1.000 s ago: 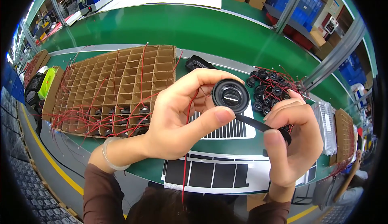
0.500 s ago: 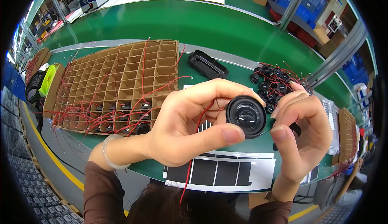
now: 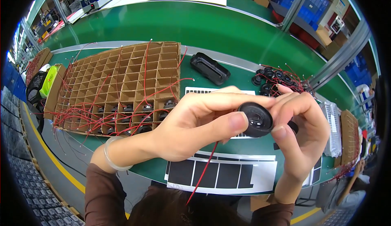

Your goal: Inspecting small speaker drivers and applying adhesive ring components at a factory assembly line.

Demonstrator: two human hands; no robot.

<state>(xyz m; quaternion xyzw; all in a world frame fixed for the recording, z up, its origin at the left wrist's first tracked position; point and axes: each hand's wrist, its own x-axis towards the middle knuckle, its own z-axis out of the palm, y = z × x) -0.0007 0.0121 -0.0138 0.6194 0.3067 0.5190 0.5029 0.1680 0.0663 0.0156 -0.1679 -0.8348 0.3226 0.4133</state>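
While left fingers (image 3: 238, 122) pinch round black speaker (image 3: 260, 122) above bench (image 3: 241, 80), its face points toward head camera, tilted; round, long axis can't be told; right fingers (image 3: 281, 132) bend at rim, pinch unclear.

A long green conveyor (image 3: 171, 24) and stacked blue crates (image 3: 314, 2) show a factory.

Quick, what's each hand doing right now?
Left hand: closed, holding a speaker.
Right hand: closed, holding a black strip beside the speaker's edge.
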